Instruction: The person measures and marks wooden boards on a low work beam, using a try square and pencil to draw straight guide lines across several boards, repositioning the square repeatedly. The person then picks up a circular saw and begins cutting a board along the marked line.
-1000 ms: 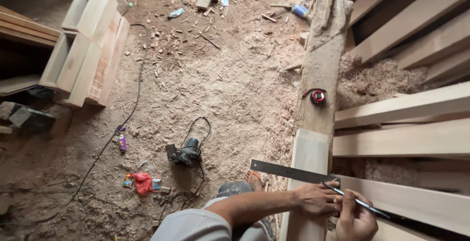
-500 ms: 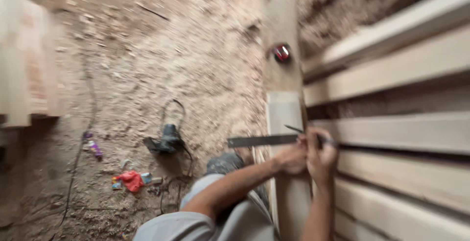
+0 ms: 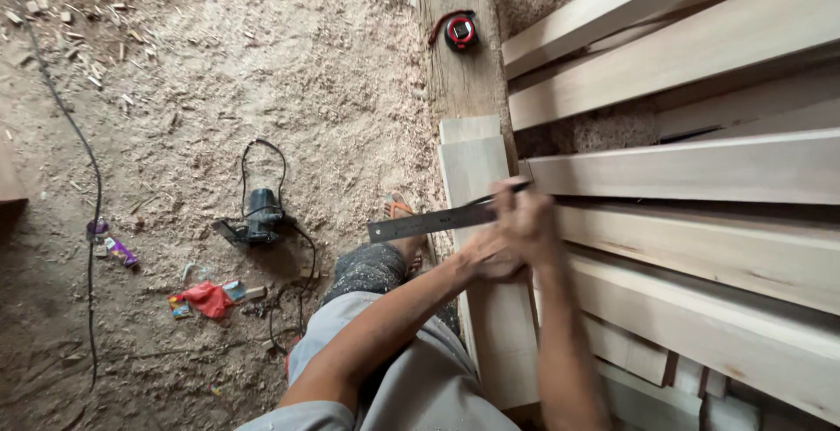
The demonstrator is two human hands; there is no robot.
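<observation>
At the near end of the upright pale board (image 3: 490, 308), a metal ruler (image 3: 429, 221) was held flat across the board's top section. The ruler's long axis ran roughly from 9 o'clock to 3 o'clock, tilted slightly upward toward the 3 o'clock end, and so crossed the board's long axis nearly at right angles. Its free end projected past the board's edge toward 9 o'clock, over the sawdust-covered floor (image 3: 219, 90).

The left hand (image 3: 490, 256) was pressed down on the ruler at its 3 o'clock end, fingers closed over it; the exact finger spread could not be told because of blur. The right hand (image 3: 529, 217) was placed just beside the left hand, at its 1 o'clock, and was closed around a thin dark pencil (image 3: 500, 193). The pencil lay nearly parallel to the ruler, just above its upper edge, with one end pointing toward 3 o'clock. The right hand was therefore the nearer one to the marking edge.

The ruler appeared as a narrow, grey steel strip with fine graduations. A red and black tape measure (image 3: 460, 32) was left well apart at 12 o'clock, on a weathered plank (image 3: 455, 81).
</observation>
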